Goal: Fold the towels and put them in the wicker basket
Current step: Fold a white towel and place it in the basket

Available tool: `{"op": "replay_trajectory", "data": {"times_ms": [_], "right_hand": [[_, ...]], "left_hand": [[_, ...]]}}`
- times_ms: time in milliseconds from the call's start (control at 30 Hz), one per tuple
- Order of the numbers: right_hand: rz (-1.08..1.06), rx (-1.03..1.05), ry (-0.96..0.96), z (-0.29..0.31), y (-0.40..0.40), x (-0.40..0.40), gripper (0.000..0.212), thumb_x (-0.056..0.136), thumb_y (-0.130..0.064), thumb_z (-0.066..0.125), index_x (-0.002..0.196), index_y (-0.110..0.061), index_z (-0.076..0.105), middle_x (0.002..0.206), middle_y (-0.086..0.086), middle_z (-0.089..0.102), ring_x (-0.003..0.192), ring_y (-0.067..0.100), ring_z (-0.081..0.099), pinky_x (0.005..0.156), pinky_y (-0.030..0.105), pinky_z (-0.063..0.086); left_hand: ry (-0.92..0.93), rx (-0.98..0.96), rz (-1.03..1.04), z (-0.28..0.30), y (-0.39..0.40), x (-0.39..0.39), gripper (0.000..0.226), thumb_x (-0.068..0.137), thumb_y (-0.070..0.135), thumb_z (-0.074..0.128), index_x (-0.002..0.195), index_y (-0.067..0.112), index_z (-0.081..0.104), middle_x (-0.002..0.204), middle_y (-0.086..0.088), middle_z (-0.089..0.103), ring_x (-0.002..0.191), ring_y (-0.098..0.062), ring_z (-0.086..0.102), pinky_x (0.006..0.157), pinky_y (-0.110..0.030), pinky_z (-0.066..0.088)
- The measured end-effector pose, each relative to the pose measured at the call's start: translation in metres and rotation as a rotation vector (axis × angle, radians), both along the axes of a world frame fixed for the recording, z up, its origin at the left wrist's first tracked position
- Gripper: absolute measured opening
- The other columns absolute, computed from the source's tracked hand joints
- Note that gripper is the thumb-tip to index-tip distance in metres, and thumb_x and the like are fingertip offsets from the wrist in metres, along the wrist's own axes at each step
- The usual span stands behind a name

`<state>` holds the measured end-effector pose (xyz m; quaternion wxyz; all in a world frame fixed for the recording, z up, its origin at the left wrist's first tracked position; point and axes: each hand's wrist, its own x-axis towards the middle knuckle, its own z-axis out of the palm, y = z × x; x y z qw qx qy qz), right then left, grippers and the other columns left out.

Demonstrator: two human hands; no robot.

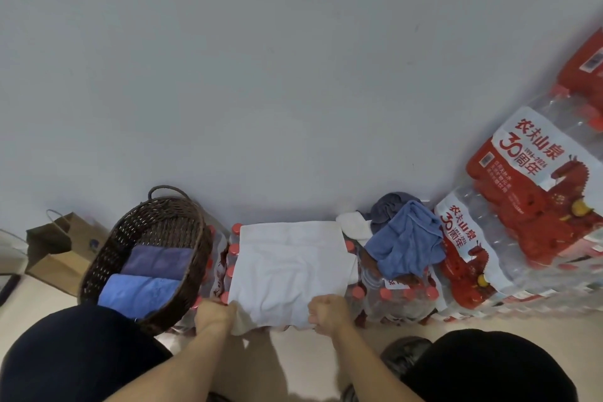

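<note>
Holding 2 folded blue towels (143, 277), the wicker basket (107, 258).

Soft, even, rather dim indoor light, with no glare. The forearms cast faint shadows on the floor (293, 365). Wide-angle distortion bends the edges, and the whole picture is slightly soft.

White towel (290, 268), brown basket (107, 258) (blue towels (140, 294) inside).
</note>
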<state>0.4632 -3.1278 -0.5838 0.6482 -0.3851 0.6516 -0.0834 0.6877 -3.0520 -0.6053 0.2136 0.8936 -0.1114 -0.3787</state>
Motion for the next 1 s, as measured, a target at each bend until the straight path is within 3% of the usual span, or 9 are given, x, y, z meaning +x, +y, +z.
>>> {"op": "replay_trajectory", "data": {"times_ms": [167,267,367,467,600,700,800,900,1000], "right_hand": [[0.074,-0.194,0.007,0.012,0.007,0.019,0.014,0.079,-0.006,0.069,0.081,-0.019,0.063,0.078,0.002,0.064,0.068,0.017,0.059,0.058,0.026,0.045],[0.288,-0.169,-0.114,0.026,0.017,0.031,0.035,0.074,-0.015,0.081,0.101,-0.02,0.06,0.096,0.0,0.062,0.087,0.013,0.062,0.068,0.019,0.05],[0.454,-0.243,-0.094,0.045,0.023,0.039,0.057,0.069,-0.033,0.083,0.117,-0.024,0.054,0.113,-0.004,0.06,0.098,0.008,0.063,0.072,0.017,0.053],[0.376,-0.373,-0.145,0.065,0.016,0.039,0.04,0.079,-0.032,0.079,0.111,-0.018,0.059,0.105,-0.003,0.07,0.092,0.011,0.069,0.077,0.021,0.056],[0.196,-0.509,-0.296,0.098,-0.004,0.038,0.021,0.085,-0.022,0.076,0.1,-0.01,0.065,0.093,0.006,0.076,0.086,0.021,0.072,0.077,0.031,0.058],[0.119,-0.598,-0.385,0.129,-0.018,0.034,0.016,0.087,-0.022,0.075,0.097,-0.013,0.067,0.09,0.003,0.077,0.082,0.019,0.074,0.073,0.031,0.059],[0.161,-0.652,-0.413,0.164,-0.03,0.029,0.018,0.088,-0.03,0.073,0.099,-0.016,0.07,0.095,0.0,0.077,0.088,0.016,0.074,0.078,0.031,0.059],[0.3,-0.66,-0.402,0.198,-0.037,0.025,0.023,0.094,-0.036,0.064,0.098,-0.016,0.074,0.095,0.007,0.076,0.088,0.017,0.073,0.079,0.033,0.057],[0.406,-0.663,-0.374,0.226,-0.043,0.021,0.031,0.096,-0.041,0.06,0.098,-0.013,0.075,0.097,0.017,0.074,0.088,0.021,0.07,0.081,0.036,0.054]], "left_hand": [[0.047,0.061,0.024,0.02,-0.01,-0.002,0.025,0.081,0.015,0.07,0.097,-0.003,0.065,0.09,-0.02,0.069,0.084,-0.034,0.067,0.082,-0.041,0.057],[0.221,-0.036,-0.064,0.042,-0.015,-0.012,0.016,0.08,0.01,0.065,0.087,-0.005,0.065,0.065,-0.016,0.064,0.055,-0.027,0.059,0.057,-0.033,0.052],[0.283,-0.224,-0.111,0.073,-0.019,-0.017,0.019,0.087,0.015,0.065,0.085,-0.003,0.069,0.077,-0.02,0.072,0.067,-0.032,0.066,0.065,-0.04,0.057],[0.484,-0.484,0.01,0.104,-0.025,-0.019,0.018,0.094,0.014,0.062,0.088,-0.003,0.066,0.092,-0.025,0.073,0.075,-0.033,0.067,0.072,-0.043,0.056],[0.691,-0.712,0.164,0.141,-0.031,-0.022,0.033,0.093,0.002,0.062,0.123,-0.004,0.05,0.104,-0.03,0.069,0.096,-0.042,0.069,0.083,-0.047,0.059],[0.39,-0.7,-0.048,0.17,-0.031,-0.028,0.041,0.09,0.014,0.069,0.125,0.016,0.049,0.106,-0.019,0.067,0.088,-0.028,0.07,0.086,-0.044,0.058],[-0.022,-0.716,-0.485,0.2,-0.028,-0.031,0.039,0.083,0.042,0.073,0.117,0.037,0.057,0.12,0.009,0.056,0.103,-0.001,0.058,0.086,-0.022,0.05],[-0.102,-0.864,-0.756,0.226,-0.029,-0.033,0.041,0.082,0.046,0.072,0.12,0.041,0.057,0.117,0.026,0.06,0.109,0.007,0.055,0.089,-0.013,0.044],[-0.103,-0.927,-0.82,0.243,-0.042,-0.028,0.024,0.085,0.04,0.072,0.107,0.032,0.065,0.098,0.015,0.071,0.09,-0.004,0.066,0.076,-0.019,0.051]]}}
